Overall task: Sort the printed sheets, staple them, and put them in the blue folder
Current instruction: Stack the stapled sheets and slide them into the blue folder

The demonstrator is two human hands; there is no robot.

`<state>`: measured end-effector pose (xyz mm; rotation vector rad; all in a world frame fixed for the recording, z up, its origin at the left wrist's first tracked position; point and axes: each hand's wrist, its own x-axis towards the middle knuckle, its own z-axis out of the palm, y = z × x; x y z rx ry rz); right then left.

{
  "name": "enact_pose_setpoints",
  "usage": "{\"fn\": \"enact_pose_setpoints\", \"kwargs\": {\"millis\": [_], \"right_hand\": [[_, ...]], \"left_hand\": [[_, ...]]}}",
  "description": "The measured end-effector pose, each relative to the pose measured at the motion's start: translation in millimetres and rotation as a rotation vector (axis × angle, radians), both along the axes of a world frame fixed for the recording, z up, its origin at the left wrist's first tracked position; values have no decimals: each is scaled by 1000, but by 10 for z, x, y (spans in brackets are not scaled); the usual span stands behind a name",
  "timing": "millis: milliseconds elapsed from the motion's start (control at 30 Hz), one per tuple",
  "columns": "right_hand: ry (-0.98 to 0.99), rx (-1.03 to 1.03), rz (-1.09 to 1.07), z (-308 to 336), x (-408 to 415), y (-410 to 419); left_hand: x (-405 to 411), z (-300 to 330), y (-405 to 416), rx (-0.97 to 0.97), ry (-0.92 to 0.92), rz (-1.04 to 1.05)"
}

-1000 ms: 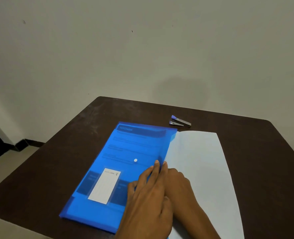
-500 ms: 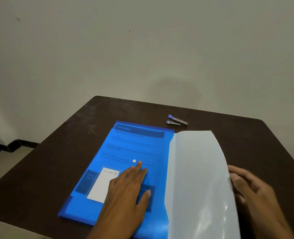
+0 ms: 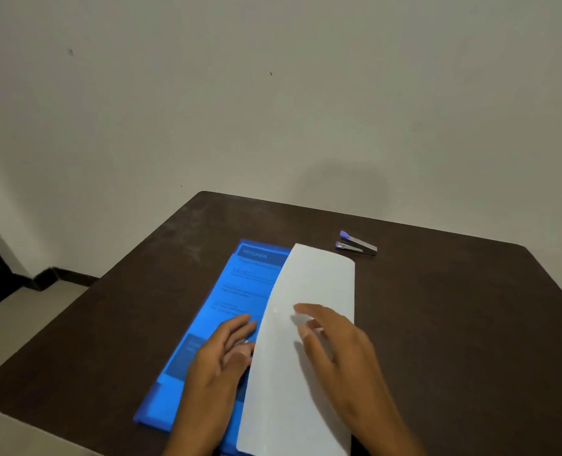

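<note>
Dark brown wooden table (image 3: 454, 324) against a plain pale wall (image 3: 273, 93). Translucent blue plastic folder (image 3: 237, 291) flat on table, long axis running near to far, left of centre. Printed sheets (image 3: 250, 281) visible through blue cover, inside folder; heading "KITCHEN" legible at far end, smaller text lines below too blurred to read. Pale whitish folder flap (image 3: 316, 284) raised and curving over from right edge of folder, leaning left over cover, not flat; far end arched. Small round snap (image 3: 275, 311) faintly visible on flap at mid-length. Left hand (image 3: 220, 353) on blue cover near middle, fingers straight and loosely spread, palm down, fingertips just beside left edge of flap; ring or similar glint on one finger, too blurred to confirm. Right hand (image 3: 332, 340) on outer face of flap, fingers extended and slightly apart, touching or pressing surface, nothing pinched; motion blur at fingertips, exact contact not resolvable. Small metal stapler with purple-blue end (image 3: 356, 243) on table at far right of folder, apart from both hands, just beyond far corner of flap. Light floor and dark skirting (image 3: 42, 278) at far left.
</note>
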<state>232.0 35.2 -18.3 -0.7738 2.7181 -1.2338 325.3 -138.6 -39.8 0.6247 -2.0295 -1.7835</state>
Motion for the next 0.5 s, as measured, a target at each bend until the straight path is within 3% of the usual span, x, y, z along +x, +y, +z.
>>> {"fn": "enact_pose_setpoints", "kwargs": {"millis": [67, 167, 333, 500], "right_hand": [[-29, 128, 78, -111, -16, -117], [-15, 134, 135, -160, -23, -237], [-35, 113, 98, -554, -134, -351], [59, 201, 131, -319, -67, -338]], "left_hand": [[8, -6, -53, 160, 41, 41], [2, -11, -74, 214, 50, 79], [13, -71, -61, 92, 24, 66], [20, -80, -50, -48, -34, 30]]}}
